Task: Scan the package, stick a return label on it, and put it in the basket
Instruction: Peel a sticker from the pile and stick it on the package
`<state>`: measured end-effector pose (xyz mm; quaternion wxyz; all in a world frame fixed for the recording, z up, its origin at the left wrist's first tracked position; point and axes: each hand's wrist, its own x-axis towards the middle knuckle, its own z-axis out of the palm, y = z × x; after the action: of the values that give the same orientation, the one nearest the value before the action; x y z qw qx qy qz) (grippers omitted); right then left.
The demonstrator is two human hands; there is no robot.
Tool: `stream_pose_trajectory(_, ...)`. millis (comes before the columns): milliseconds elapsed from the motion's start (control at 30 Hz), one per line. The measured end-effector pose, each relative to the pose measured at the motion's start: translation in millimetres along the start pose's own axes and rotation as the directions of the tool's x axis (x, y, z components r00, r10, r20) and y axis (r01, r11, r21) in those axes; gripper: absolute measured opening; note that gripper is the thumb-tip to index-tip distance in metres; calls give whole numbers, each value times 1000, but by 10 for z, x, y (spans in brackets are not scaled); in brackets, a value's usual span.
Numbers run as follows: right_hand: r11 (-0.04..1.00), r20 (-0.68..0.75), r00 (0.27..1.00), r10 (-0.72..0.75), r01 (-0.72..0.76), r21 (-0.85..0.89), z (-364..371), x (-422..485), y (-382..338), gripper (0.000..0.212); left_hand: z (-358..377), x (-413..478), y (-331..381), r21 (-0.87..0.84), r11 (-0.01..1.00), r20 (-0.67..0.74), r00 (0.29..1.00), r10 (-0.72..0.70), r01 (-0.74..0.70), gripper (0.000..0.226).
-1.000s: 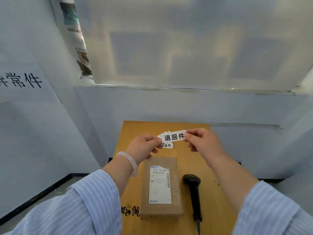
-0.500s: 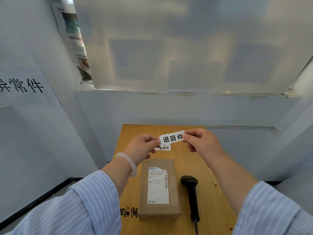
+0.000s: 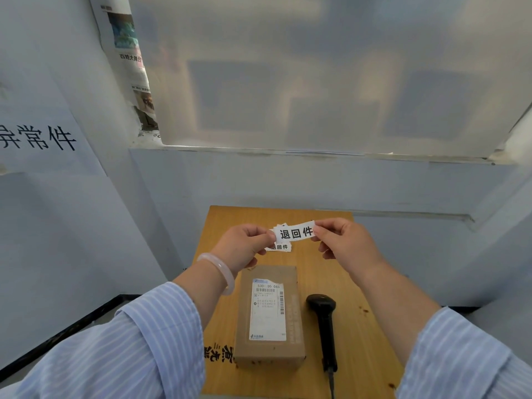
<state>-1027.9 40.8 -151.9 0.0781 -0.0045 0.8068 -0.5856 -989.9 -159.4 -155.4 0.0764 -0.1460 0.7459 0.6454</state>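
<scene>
A: What sits nearest you on the worktop [image 3: 359,335]?

B: The package [image 3: 269,315], close to the near edge and a little left of the middle. Its long axis runs from me toward the far edge, and its shipping label [image 3: 268,308] faces up, so I judge the top is ready to take a sticker. The scanner [image 3: 324,326] lies just beside it on the right, parallel, head toward the far edge and cable trailing off the near edge. It is out of my hands, within easy reach.

A: And your hands?

B: Both are raised above the worktop, beyond the package. My left hand [image 3: 244,246] pinches the left end of the return label [image 3: 295,233] between thumb and forefinger, the other fingers curled in. My right hand [image 3: 342,243] pinches the right end the same way. I hold it by its ends to keep it taut and flat, probably to peel or place it.

A: Which way does it run?

B: Left to right, print toward me, crosswise to the package, with the right end slightly higher.

A: Anything farther?

B: More labels [image 3: 280,247] lie on the worktop just under my left fingers. I see no basket.
</scene>
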Motion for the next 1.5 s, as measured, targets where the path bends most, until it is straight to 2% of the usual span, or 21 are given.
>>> stream_pose_trajectory(367, 1000, 7, 1000, 22, -22, -8, 24, -7, 71, 22, 53, -1, -44, 0, 1000, 27, 999, 25, -25, 10)
stream_pose_trajectory(433, 992, -39, 999, -12, 7, -127, 49, -17, 83, 28, 62, 3, -51, 16, 999, 26, 999, 37, -37, 11)
stream_pose_trajectory(533, 918, -136, 974, -183, 120, -377, 127, -65, 64, 38, 83, 19, -73, 107, 991, 25, 997, 73, -75, 13)
stream_pose_trajectory(600, 904, -57, 972, -226, 188, -384, 194, -99, 19, 26, 103, 11, -84, 182, 977, 35, 994, 107, -111, 16)
stream_pose_trajectory(667, 939, 63, 986, -152, 164, -302, 262, -118, -14, 16, 126, -6, -92, 255, 954, 48, 988, 148, -155, 17)
stream_pose_trajectory(733, 962, 114, 990, -81, 108, -252, 305, -114, -12, 17, 145, -23, -95, 314, 931, 64, 983, 174, -185, 19)
stream_pose_trajectory(1067, 978, 129, 992, -9, 36, -205, 413, -139, 60, 15, 129, -19, -227, 356, 916, 87, 982, 167, -187, 16)
stream_pose_trajectory(1267, 972, 67, 996, 52, -36, -231, 431, -72, 223, 11, -15, 36, -459, 366, 927, 26, 996, 80, -84, 16)
stream_pose_trajectory(1500, 948, 3, 979, 203, -196, -250, 444, 1, 505, 11, -357, 63, -910, 408, 901, -119, 987, -105, 145, 13)
